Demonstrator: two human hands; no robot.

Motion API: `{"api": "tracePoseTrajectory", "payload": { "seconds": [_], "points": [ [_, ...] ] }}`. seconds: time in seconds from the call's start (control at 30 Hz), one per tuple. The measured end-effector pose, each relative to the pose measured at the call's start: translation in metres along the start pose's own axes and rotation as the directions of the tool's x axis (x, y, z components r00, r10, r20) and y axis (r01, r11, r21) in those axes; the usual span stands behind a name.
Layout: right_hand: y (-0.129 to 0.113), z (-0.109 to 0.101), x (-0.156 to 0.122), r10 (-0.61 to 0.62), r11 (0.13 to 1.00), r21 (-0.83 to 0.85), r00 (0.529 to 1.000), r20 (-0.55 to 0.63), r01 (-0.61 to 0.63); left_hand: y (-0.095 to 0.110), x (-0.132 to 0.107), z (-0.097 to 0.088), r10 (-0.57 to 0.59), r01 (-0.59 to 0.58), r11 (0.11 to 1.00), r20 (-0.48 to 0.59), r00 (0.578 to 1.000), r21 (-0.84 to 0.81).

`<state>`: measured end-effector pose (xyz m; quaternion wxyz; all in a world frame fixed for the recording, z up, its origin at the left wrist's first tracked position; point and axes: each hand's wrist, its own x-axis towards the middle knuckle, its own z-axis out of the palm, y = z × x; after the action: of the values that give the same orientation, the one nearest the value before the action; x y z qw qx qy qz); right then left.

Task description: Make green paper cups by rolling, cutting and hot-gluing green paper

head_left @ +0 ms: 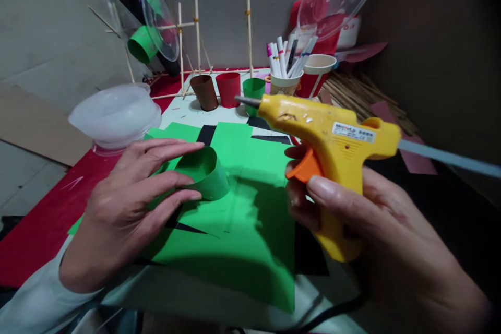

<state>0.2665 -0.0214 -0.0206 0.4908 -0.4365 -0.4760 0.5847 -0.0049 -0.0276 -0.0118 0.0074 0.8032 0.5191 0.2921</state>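
My left hand (117, 211) is closed around the left side of a short green paper tube (216, 180), fingers on its far rim and thumb on its near side. The tube stands on green paper sheets (250, 266). In my right hand (376, 219) is a yellow hot glue gun (313, 120), raised above the sheets with its metal nozzle pointing left. My fingers lie around its handle by the orange trigger (307, 167). A clear glue stick (450, 157) sticks out of its back end. Whether the trigger is pressed I cannot tell.
Behind the sheets stand brown (205, 94), red (228, 91) and green (253, 91) paper cups. A marker-filled cup (285, 85) and a red-white cup (319, 70) are at the back right. Plastic bowls (115, 115) sit left; wooden sticks (249, 26) rise behind. A cable hangs below the gun.
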Motion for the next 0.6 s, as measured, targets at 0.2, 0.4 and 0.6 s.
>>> {"api": "tracePoseTrajectory", "payload": {
  "seconds": [0.2, 0.4, 0.6],
  "points": [
    [-0.007, -0.006, 0.007, -0.195, 0.940, -0.280, 0.980, 0.027, 0.195, 0.002, 0.002, 0.001, 0.005, -0.006, 1.000, 0.006, 1.000, 0.030],
    [-0.010, -0.018, 0.017, -0.160, 0.907, -0.379, 0.983, 0.093, 0.183, -0.003, 0.001, 0.003, 0.068, -0.068, 0.998, -0.002, 0.998, 0.002],
    [-0.001, -0.027, 0.015, -0.180, 0.876, -0.437, 0.979, 0.094, 0.203, 0.001, -0.003, 0.000, 0.002, -0.002, 1.000, -0.021, 1.000, 0.015]
  ]
}}
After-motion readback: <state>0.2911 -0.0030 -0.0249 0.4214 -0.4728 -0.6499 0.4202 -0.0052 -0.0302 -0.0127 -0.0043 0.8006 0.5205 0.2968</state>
